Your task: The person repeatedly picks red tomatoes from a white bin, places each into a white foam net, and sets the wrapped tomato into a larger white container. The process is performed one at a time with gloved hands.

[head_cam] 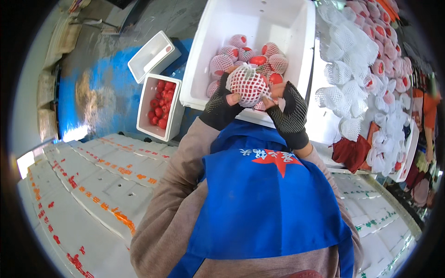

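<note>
A red fruit in a white foam net sleeve is held between both hands above the near end of a large white foam box. My left hand, in a black fingerless glove with pale dots, grips its left side. On the right, my right hand, gloved alike, has its fingertips on the sleeve's lower right edge. Several more net-wrapped red fruits lie in the box below and beyond my hands. One red fruit shows a large bare patch.
At left stand a smaller foam box of bare red fruit and another white foam box. To the right are piled foam net sleeves, wrapped fruit and a dark red cloth. Stacked foam boxes bear writing. A person in orange is far right.
</note>
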